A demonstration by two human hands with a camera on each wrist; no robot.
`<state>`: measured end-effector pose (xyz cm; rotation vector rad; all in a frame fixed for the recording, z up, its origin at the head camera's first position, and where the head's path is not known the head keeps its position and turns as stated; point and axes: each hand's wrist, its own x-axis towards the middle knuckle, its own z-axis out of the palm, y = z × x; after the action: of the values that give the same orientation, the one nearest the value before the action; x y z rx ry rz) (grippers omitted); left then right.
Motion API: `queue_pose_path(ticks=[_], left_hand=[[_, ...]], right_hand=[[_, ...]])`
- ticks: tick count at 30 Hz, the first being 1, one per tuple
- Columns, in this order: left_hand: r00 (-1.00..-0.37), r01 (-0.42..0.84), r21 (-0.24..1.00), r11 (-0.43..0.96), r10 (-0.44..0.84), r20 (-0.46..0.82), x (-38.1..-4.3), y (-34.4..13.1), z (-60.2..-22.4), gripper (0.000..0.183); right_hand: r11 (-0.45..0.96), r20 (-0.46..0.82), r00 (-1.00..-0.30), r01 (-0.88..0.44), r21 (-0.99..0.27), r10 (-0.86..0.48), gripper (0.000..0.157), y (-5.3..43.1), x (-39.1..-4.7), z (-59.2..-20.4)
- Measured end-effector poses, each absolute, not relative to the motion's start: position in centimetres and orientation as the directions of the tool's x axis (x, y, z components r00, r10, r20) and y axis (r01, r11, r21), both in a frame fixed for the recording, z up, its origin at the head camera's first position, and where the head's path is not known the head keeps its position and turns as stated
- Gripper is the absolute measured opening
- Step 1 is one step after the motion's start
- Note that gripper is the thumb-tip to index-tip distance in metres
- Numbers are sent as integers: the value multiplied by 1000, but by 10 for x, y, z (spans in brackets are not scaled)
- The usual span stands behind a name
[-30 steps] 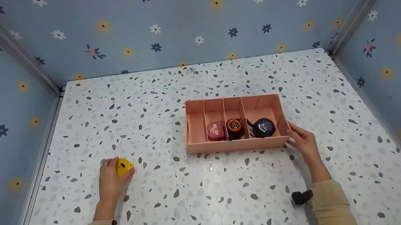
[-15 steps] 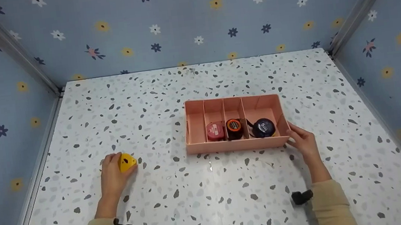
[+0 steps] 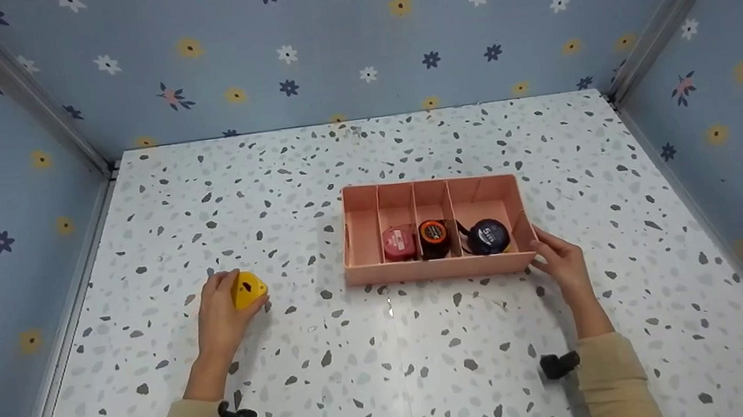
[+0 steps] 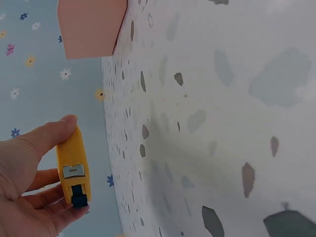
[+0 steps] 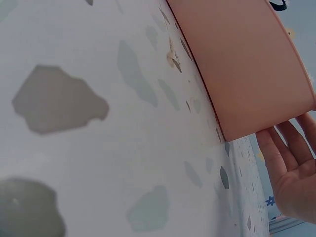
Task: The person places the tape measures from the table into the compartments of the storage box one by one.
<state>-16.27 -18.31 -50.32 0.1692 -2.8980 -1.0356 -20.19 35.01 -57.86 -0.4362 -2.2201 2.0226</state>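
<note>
My left hand (image 3: 220,320) pinches a yellow tape measure (image 3: 248,289) between thumb and fingers, left of the box. In the left wrist view the tape measure (image 4: 73,155) is edge-on, its metal hook facing the camera, apparently held above the table. A salmon-pink divided box (image 3: 441,270) stands right of centre. With fingers fairly straight, my right hand (image 3: 566,267) touches the box's right end; the right wrist view shows the fingertips (image 5: 265,138) against that wall. Inside the box sit a pink tape measure (image 3: 398,242), a black-and-orange one (image 3: 434,239) and a dark blue one (image 3: 488,237).
The box has several compartments, and its leftmost compartment (image 3: 363,234) holds no tape measure. The white speckled table (image 3: 334,373) runs back to blue flowered panels (image 3: 325,46) behind and at both sides.
My left hand has carried the yellow tape measure to the right and slightly away from me, toward the box. My right hand and the box have kept their places.
</note>
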Motion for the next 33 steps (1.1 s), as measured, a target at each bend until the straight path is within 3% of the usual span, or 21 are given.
queue_pose_path(ticks=[11,19,33], left_hand=[[-991,6,671,742,-83,101,-167,-168,-493,60],[-987,60,676,735,-60,152,-172,-154,-489,59],[-984,107,703,703,-26,175,-181,-127,-480,58]], right_hand=[[101,-97,-948,133,-986,302,51,351,-205,-583],[34,-96,-963,108,-994,251,64,348,-199,-573],[63,-121,-957,143,-988,265,65,349,-198,-573]])
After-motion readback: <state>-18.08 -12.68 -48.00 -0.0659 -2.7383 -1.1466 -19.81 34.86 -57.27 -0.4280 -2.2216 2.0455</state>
